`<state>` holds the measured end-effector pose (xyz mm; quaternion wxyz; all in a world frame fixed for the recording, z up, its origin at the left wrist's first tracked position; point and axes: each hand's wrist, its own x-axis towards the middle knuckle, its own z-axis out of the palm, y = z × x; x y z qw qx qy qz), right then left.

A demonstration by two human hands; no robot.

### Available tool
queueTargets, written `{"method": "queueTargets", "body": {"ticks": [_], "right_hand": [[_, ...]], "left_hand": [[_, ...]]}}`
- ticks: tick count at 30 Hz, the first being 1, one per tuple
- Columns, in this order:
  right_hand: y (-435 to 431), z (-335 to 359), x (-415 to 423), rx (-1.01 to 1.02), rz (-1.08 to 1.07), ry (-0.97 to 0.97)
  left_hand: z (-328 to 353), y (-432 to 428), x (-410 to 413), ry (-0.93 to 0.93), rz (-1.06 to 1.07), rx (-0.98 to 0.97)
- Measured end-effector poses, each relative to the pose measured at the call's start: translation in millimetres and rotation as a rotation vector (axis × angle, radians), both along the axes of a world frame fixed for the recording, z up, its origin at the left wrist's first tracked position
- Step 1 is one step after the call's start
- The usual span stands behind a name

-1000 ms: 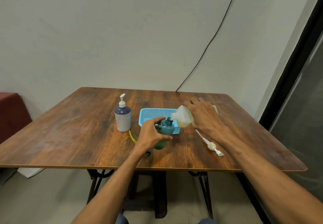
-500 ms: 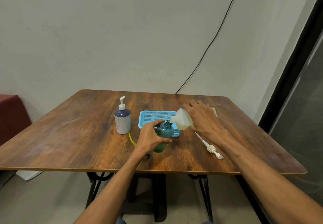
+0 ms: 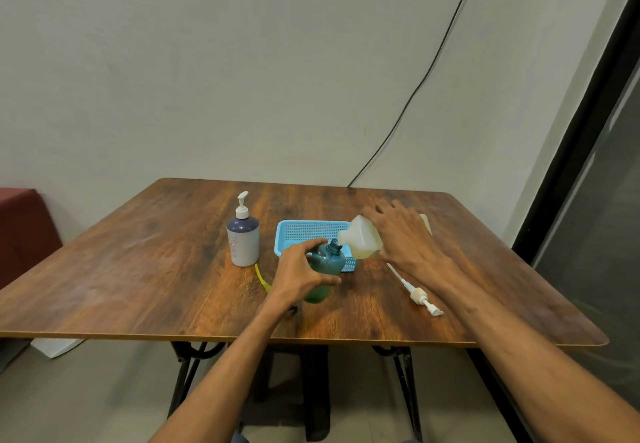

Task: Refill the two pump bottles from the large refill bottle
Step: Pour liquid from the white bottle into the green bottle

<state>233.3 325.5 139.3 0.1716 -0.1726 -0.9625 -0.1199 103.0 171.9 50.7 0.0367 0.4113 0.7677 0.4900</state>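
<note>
The left grip (image 3: 298,269) curls round the uncapped teal pump bottle (image 3: 327,264), steadying it tilted on the counter (image 3: 138,269) just before the blue basket (image 3: 304,229), so its neck meets the spout of the large refill bottle (image 3: 360,242), which the right grip (image 3: 405,238) clasps from above, tipped to pour.

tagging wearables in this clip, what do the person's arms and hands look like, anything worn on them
Both forearms are bare all the way from the bottom edge of the head view to the wrists, with no sleeves showing. The left hand and the right hand have no gloves. No watch, bracelet, ring or marking is visible on either.
</note>
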Motion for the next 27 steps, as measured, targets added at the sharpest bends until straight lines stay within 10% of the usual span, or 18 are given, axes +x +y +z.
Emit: {"method": "queueTargets", "body": {"ticks": [27], "right_hand": [[0.0,-1.1,1.1,0.016,-0.004,0.002]], "left_hand": [[-2.6,1.9,1.6,-0.001,0.005,0.003]]}}
